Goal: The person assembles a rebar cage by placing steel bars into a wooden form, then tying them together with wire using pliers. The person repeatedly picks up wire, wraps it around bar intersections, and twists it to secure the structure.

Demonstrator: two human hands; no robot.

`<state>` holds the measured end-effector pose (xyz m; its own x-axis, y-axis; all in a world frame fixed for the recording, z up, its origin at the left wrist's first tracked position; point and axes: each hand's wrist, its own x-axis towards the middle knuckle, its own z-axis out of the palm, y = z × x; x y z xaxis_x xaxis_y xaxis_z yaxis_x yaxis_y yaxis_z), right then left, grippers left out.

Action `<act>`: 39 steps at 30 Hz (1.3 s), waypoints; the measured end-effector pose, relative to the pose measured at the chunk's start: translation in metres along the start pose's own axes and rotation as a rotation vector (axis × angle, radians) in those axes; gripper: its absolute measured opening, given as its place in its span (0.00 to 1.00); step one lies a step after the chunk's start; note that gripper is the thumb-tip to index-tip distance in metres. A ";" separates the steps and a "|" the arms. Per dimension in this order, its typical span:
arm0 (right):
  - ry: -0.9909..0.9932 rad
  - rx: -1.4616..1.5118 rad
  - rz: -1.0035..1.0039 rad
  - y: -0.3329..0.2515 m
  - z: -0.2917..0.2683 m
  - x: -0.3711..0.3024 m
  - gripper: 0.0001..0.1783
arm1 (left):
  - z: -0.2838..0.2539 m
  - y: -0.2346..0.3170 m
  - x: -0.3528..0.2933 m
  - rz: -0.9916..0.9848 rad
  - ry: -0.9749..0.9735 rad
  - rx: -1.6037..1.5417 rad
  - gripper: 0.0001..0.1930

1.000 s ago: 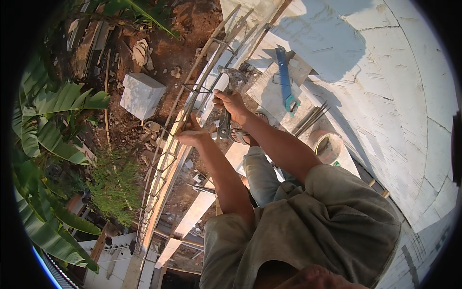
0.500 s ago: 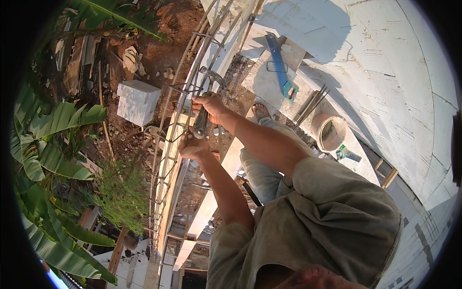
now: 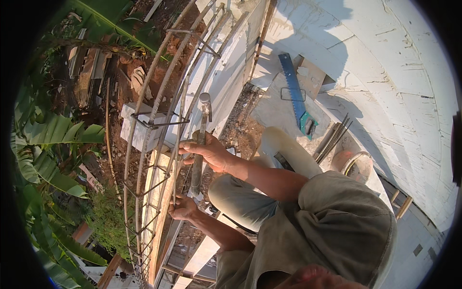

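My right hand (image 3: 211, 153) is closed around the handle of a hammer (image 3: 196, 173), its metal head pointing away from me. That hand's fingertips reach to the bars of a long rebar cage (image 3: 144, 159), which is tied with square stirrups. Nearer to me, my left hand (image 3: 183, 208) is closed on a thin steel bar at the cage's right side; its fingertips are partly hidden. Under the cage lies a pale wooden board (image 3: 158, 185), beside the top of a white block wall (image 3: 236, 72).
To the right, a blue handsaw (image 3: 294, 91) lies on a grey slab near loose steel rods (image 3: 334, 139) and a bucket (image 3: 358, 166). A pale block wall (image 3: 404, 96) rises beyond. Left are a white block (image 3: 137, 127), red soil and banana leaves (image 3: 57, 130).
My body has lowered, with knees now bent, and the cage looks closer. My hands have moved apart; the hammer is still in the right one.
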<state>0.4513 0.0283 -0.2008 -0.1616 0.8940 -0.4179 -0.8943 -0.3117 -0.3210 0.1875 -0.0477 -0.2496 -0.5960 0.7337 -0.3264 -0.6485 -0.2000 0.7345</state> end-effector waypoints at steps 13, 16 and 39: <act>-0.320 -0.029 -0.139 0.007 -0.060 0.021 0.14 | -0.015 -0.044 -0.009 -0.088 -0.384 -0.264 0.11; -0.278 -0.025 -0.103 0.001 -0.057 0.012 0.13 | -0.009 -0.032 -0.019 -0.235 -0.333 -0.376 0.10; -0.597 -0.531 -0.287 -0.044 -0.041 -0.011 0.25 | -0.061 -0.033 -0.042 0.234 0.121 -0.497 0.05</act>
<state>0.5093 0.0191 -0.2166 -0.2846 0.9351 0.2113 -0.6435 -0.0230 -0.7651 0.2055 -0.1112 -0.2966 -0.7817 0.5593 -0.2757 -0.6203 -0.6521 0.4359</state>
